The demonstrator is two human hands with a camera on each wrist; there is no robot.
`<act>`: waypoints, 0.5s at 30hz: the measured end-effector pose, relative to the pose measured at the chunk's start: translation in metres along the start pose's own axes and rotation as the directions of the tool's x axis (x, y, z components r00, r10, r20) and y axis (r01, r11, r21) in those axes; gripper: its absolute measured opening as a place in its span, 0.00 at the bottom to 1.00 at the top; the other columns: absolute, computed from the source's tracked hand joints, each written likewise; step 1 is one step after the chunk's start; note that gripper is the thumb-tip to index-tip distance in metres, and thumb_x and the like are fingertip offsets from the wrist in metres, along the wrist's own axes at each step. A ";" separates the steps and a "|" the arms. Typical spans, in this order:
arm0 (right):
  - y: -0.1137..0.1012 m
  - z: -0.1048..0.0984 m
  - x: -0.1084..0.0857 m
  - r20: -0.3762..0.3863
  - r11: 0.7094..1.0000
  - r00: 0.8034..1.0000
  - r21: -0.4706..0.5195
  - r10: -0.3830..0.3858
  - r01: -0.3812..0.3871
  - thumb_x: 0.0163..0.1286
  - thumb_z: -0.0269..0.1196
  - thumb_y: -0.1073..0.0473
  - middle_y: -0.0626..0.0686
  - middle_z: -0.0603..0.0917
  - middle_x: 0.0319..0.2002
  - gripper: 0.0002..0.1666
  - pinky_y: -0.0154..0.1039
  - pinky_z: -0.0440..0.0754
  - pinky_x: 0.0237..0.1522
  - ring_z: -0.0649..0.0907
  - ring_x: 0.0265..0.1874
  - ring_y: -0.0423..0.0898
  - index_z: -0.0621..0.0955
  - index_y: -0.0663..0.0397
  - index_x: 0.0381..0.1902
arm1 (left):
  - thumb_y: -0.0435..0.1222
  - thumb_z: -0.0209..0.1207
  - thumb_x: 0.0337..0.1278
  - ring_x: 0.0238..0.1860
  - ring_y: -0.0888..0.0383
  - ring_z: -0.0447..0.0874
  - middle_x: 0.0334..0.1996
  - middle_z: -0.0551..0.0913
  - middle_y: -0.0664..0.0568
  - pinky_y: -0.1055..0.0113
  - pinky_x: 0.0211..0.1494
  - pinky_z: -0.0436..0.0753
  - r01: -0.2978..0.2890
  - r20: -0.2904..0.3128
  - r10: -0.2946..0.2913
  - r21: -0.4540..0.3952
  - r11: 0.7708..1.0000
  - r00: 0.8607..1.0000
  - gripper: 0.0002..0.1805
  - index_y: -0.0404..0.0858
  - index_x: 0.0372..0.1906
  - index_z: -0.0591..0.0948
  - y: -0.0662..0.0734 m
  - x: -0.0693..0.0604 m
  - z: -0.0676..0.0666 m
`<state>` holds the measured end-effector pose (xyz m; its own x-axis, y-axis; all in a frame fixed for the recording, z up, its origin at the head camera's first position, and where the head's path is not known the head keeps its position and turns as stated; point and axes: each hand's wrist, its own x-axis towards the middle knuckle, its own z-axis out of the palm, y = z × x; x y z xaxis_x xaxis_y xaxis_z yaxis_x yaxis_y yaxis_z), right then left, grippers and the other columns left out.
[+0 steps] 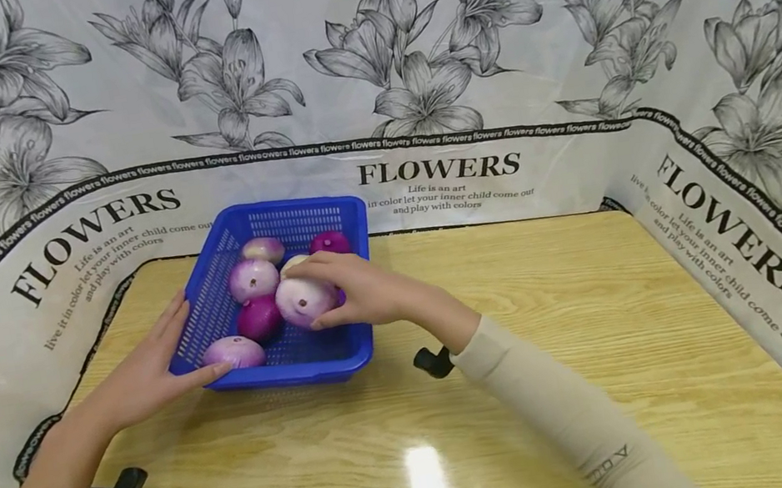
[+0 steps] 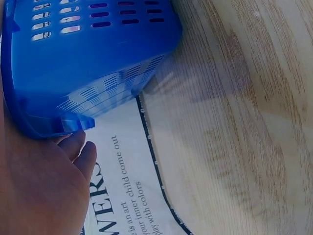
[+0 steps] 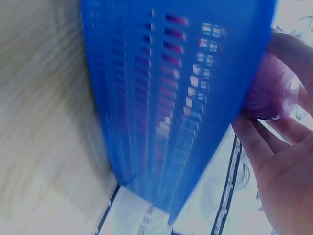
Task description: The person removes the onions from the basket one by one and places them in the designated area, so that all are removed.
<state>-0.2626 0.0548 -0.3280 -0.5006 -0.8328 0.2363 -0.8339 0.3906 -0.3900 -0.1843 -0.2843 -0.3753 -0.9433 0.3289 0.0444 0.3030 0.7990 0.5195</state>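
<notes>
Right hand (image 1: 360, 289) grasps pale onion (image 1: 303, 301) at the right side of the blue basket (image 1: 326, 368), left hand (image 1: 142, 382) holds the basket's left side; onion likely firm, fairly light, slick-skinned, so grip its widest girth

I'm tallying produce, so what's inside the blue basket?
Inside the blue basket, at least five onions show beside the held onion in the right hand. Anything beneath that hand and held onion is covered.
</notes>
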 end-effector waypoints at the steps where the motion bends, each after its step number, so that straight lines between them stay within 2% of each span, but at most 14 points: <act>1: 0.002 -0.003 -0.002 -0.009 1.000 1.000 0.010 0.005 -0.005 0.64 0.75 0.51 0.54 0.77 0.66 0.43 0.38 0.73 0.66 0.76 0.64 0.47 0.73 0.54 0.73 | 0.59 0.65 0.61 0.80 0.31 0.35 0.83 0.30 0.42 0.29 0.75 0.50 0.001 -0.001 -0.001 0.001 1.000 1.000 0.64 0.32 0.82 0.36 0.000 -0.001 0.000; 8: 0.015 -0.018 -0.020 -0.051 0.996 0.996 0.066 0.071 -0.067 0.63 0.76 0.53 0.56 0.76 0.67 0.42 0.41 0.73 0.68 0.73 0.68 0.49 0.73 0.54 0.72 | 0.59 0.65 0.62 0.80 0.32 0.35 0.83 0.29 0.43 0.29 0.75 0.49 0.002 0.003 -0.002 -0.001 1.000 1.000 0.64 0.33 0.82 0.36 -0.001 -0.002 0.001; 15: 0.027 -0.030 -0.036 -0.097 0.986 0.988 0.122 0.123 -0.111 0.62 0.77 0.56 0.54 0.79 0.62 0.41 0.40 0.82 0.51 0.78 0.54 0.46 0.75 0.54 0.71 | 0.60 0.65 0.61 0.80 0.32 0.36 0.83 0.31 0.42 0.29 0.75 0.50 0.002 -0.012 -0.002 0.002 1.000 1.000 0.64 0.32 0.82 0.37 0.000 -0.001 0.000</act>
<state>-0.2738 0.1072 -0.3207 -0.6199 -0.7362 0.2715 -0.7383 0.4301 -0.5195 -0.1830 -0.2847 -0.3757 -0.9455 0.3211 0.0532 0.3011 0.8009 0.5176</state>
